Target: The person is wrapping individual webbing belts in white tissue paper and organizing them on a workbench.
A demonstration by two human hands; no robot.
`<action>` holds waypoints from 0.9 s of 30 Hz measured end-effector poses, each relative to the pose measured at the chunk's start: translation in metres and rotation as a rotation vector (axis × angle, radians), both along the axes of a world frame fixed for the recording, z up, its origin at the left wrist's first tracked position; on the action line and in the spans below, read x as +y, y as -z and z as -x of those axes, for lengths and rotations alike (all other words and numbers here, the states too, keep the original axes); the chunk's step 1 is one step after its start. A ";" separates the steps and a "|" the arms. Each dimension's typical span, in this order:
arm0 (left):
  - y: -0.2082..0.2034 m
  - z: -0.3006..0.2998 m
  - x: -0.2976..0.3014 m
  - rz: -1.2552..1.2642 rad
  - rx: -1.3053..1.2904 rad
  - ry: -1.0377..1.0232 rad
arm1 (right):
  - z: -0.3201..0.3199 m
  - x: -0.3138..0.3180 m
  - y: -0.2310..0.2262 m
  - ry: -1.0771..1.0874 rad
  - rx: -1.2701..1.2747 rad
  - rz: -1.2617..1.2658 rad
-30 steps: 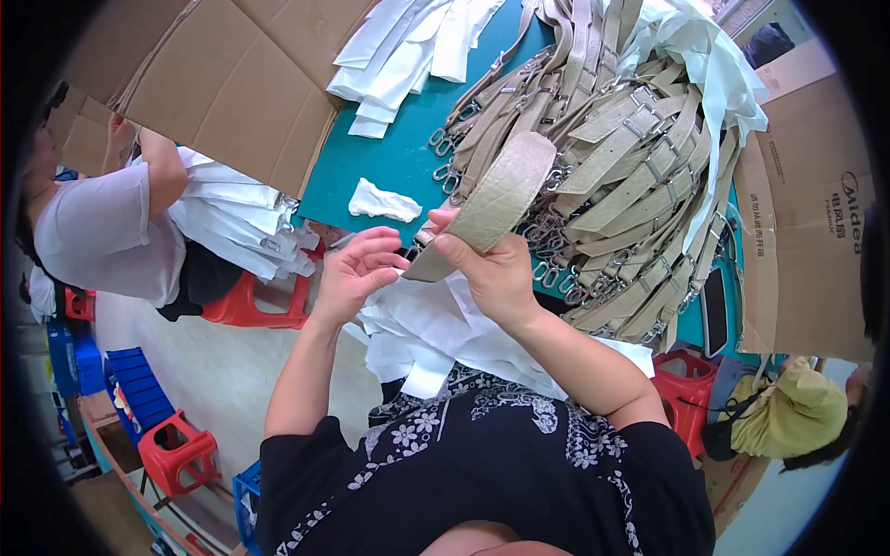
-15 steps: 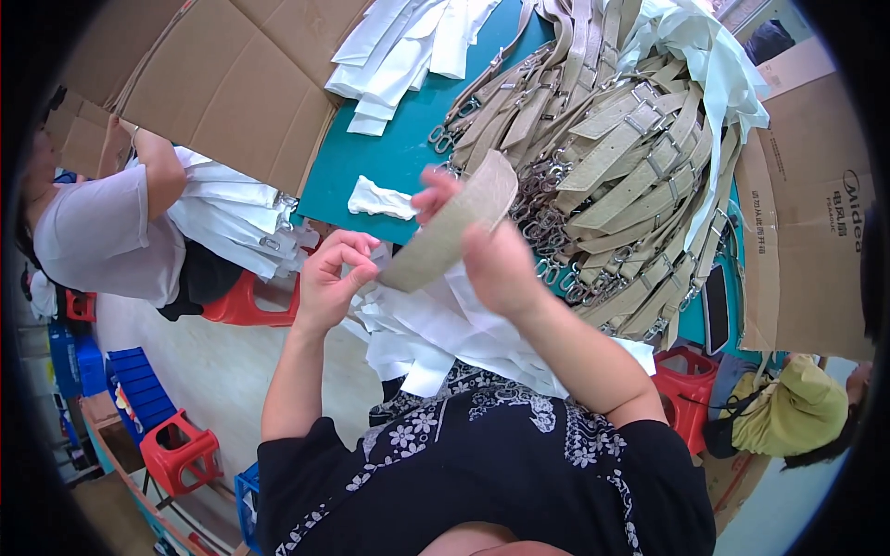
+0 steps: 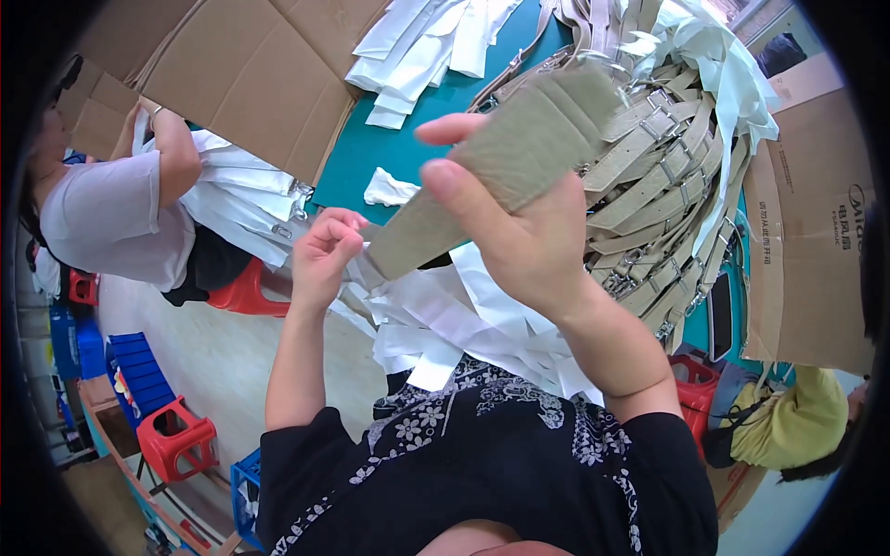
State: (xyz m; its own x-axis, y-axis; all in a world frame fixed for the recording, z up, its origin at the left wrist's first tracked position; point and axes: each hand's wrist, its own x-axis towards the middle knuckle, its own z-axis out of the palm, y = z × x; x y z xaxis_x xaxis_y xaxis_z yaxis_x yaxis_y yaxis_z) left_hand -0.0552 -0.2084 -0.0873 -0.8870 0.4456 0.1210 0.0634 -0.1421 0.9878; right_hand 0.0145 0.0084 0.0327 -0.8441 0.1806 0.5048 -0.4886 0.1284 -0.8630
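Observation:
A wide beige strap lies across my right hand, its thumb over the near face and its fingers partly hidden behind. The strap slants from upper right to lower left, its top end blurred. Beside its lower end is my left hand, fingers curled in a pinch; whatever may be between the fingertips is too small to make out. Below the hands, white strips lie over my lap and the table edge. Beyond my right hand is a big pile of beige straps with metal buckles and clasps.
A crumpled white piece and stacked white strips lie on the green table. Cardboard stands at left, a cardboard box at right. A phone lies near the right edge. People sit on both sides; a red stool stands lower left.
My right hand has lifted and turned, swinging the strap up and to the right so its flat face shows. My left hand has shifted only slightly.

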 end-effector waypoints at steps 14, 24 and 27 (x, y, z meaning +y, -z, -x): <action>-0.066 0.034 0.002 -0.011 -0.037 -0.177 | 0.064 -0.037 -0.070 0.177 0.340 -0.458; -0.058 0.047 0.003 -0.081 -0.009 -0.106 | 0.077 -0.042 0.002 -0.029 -0.008 -0.525; -0.043 0.049 -0.006 -0.040 0.023 -0.161 | 0.071 -0.043 -0.017 -0.155 -0.097 -0.380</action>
